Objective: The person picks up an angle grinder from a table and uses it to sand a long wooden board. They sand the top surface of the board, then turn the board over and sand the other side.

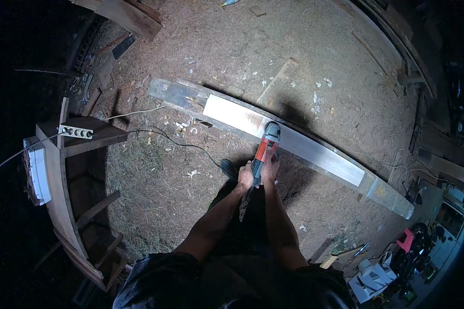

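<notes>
Reaching forward with both arms straight, the left hand [245, 176] and right hand [269, 168] clasp the red power tool [265, 149], whose head rests on the long wooden beam [294, 141] ahead

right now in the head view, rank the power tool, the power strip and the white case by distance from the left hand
1. power tool: gripped in the left hand, on the beam.
2. power strip: far left, on a wooden stand.
3. white case: farthest, at the left edge.
</notes>
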